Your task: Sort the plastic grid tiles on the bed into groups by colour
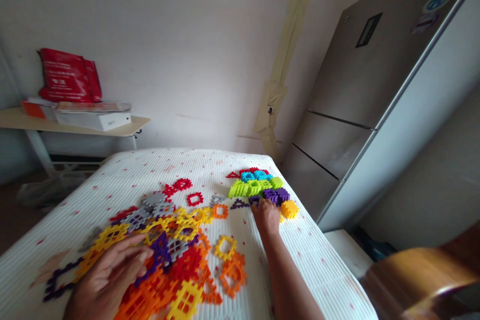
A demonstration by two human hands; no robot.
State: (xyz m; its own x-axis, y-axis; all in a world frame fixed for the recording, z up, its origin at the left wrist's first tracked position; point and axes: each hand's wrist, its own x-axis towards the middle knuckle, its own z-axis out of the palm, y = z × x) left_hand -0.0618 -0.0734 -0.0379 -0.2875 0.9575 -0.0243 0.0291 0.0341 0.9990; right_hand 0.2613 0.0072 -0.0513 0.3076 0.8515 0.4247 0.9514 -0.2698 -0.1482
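My right hand [267, 215] reaches to the sorted stacks, fingers bent down and closed on a purple interlocking plastic tile [255, 201]. Beside it are the other purple tile stacks [270, 195], and a purple triangle tile [239, 204] lies to its left. My left hand [110, 272] hovers at the left of a mixed heap, fingers loosely curled with a gap between thumb and index finger. Its fingertips are close to a purple tile [160, 250] on the heap; contact is hard to make out. Orange tiles [144, 295] and yellow tiles [112, 235] surround it.
Lime green stacks [247, 188], blue stacks [259, 175] and a yellow stack [290, 209] stand at the right. Loose tiles such as a red square frame [195, 199] lie mid-bed on the white quilted cover [318, 260]. A refrigerator [337, 90] stands beyond the right edge.
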